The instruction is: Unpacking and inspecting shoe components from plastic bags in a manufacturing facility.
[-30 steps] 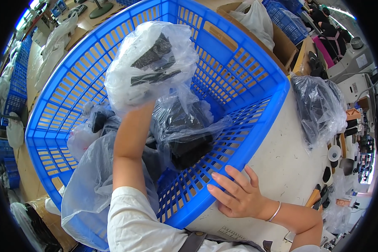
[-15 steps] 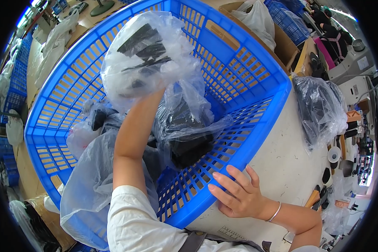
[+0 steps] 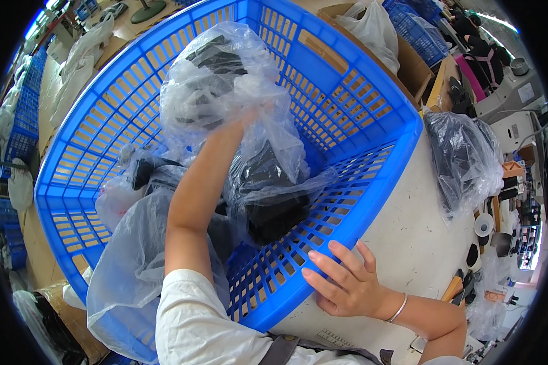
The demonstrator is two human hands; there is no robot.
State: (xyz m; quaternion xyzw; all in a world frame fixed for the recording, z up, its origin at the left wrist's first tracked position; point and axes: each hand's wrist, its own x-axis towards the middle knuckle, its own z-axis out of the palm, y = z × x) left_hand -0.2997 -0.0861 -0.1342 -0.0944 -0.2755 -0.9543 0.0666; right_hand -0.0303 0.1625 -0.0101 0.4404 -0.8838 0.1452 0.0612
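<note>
My left arm reaches into a large blue plastic basket (image 3: 371,182). There my left hand (image 3: 254,115), partly covered by plastic film, grips the gathered part of a clear plastic bag (image 3: 216,76) with dark flat pieces inside. Just below it in the basket lies another clear bag with black pieces (image 3: 271,188). Nearer to me, a cloudy plastic bag (image 3: 131,267) drapes over the basket's front left edge. My right hand (image 3: 347,280), wearing a thin bracelet, lies against the near right rim, fingers spread and holding nothing.
The basket sits on a pale table (image 3: 402,243). A clear bag of dark material (image 3: 463,152) lies right of it, near sewing machines (image 3: 511,100). Behind stands a cardboard box (image 3: 411,73) with white plastic bags. Another person (image 3: 487,52) is at the far right.
My left hand and the bag in it have moved slightly right, and the bag has sunk lower into the basket. My right hand stays on the rim.
</note>
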